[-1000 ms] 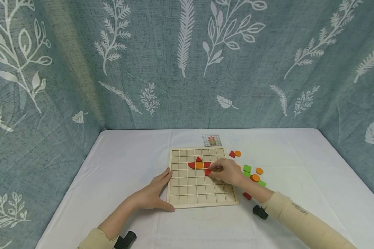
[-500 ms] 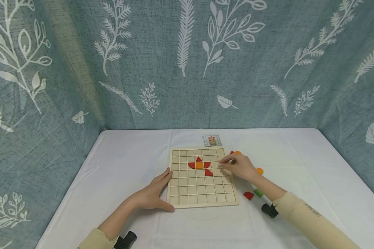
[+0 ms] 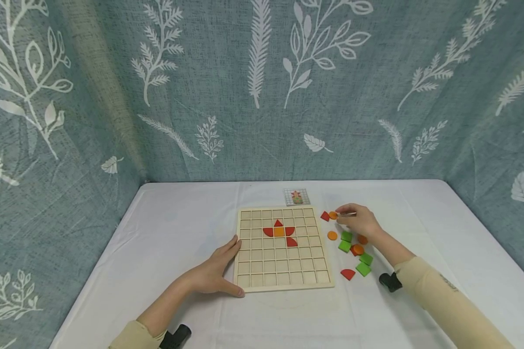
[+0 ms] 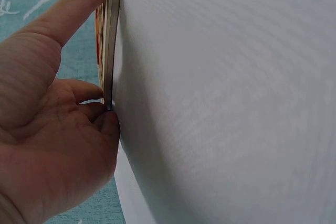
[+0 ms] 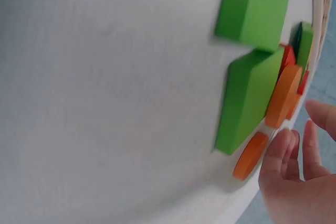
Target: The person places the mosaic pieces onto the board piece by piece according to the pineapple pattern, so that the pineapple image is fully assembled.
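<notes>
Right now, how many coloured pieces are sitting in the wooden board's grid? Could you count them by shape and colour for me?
Red quarter-circles: 3
Red triangle: 1
Orange square: 1
Total on the wooden board: 5

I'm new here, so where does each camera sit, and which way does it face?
Head: worn there, facing forward and down at the board; left hand, right hand, sleeves show.
Left wrist: worn there, facing white cloth and the board's edge; left hand shows.
Right wrist: worn there, facing green pieces; right hand shows.
Head and right wrist share the green pieces.
</notes>
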Tool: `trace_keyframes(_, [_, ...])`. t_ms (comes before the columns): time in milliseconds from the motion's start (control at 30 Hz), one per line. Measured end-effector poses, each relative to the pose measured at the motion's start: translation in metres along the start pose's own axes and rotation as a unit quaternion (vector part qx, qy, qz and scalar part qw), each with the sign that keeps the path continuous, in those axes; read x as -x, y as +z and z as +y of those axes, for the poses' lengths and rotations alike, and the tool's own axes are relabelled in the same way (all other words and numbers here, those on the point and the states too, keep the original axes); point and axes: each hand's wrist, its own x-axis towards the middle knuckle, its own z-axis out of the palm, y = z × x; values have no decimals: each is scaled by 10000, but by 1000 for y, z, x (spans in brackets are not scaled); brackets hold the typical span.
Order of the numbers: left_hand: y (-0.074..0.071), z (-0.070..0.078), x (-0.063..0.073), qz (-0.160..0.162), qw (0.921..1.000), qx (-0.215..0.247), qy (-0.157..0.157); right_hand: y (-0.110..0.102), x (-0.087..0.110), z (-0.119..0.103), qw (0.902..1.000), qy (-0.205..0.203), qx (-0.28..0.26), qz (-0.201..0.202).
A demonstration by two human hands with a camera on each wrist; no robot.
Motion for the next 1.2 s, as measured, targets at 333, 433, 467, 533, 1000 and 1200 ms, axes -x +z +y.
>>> trace_keyframes(333, [2,1,1,34,10000,45,-81,4,-8,-1,9992,214,346,41])
trace_keyframes(433, [2,2,2,27,9999,58,-82,5,-10,0,9988,202,450,-29])
trace_keyframes(467, [2,2,2,20,9999,60,-79,6,-10,0,9987,211,470,-43])
trace_keyframes(533, [2,2,2,6,10000,62,-66,6,-11,0,9984,241,503,-40])
trace_keyframes(1000, [0,0,-1,-11,10000,-1,16,6,-11,-2,9979,-159,583,223])
trace_keyframes(1200, [0,-1,-1,-3,10000,-21,11,14,-2,-7,9997,-196,45,156])
